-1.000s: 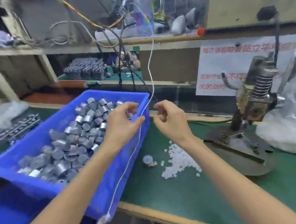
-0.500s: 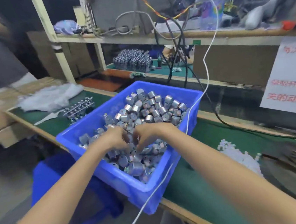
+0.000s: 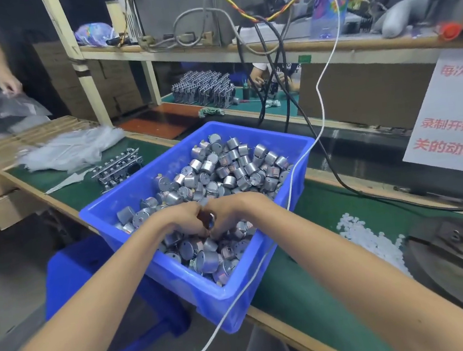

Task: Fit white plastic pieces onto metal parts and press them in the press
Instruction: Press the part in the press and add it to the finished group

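Two hands are buried among the metal parts (image 3: 224, 170) heaped in the blue bin (image 3: 196, 290), which is set at the near edge of the desk (image 3: 292, 277). One metal part (image 3: 210, 220) is grasped between them, with the grip of the left hand (image 3: 185, 220) and of the right hand (image 3: 234, 212) both curled round it. A pile of white plastic pieces (image 3: 365, 238) is spread on the desk right of the bin, beside the press base (image 3: 462, 259).

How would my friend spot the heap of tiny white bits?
Find the big blue plastic bin of silver metal cylinders on the green bench mat. Right of it lies a heap of small white plastic pieces: tiny and white, not shiny like the cylinders.
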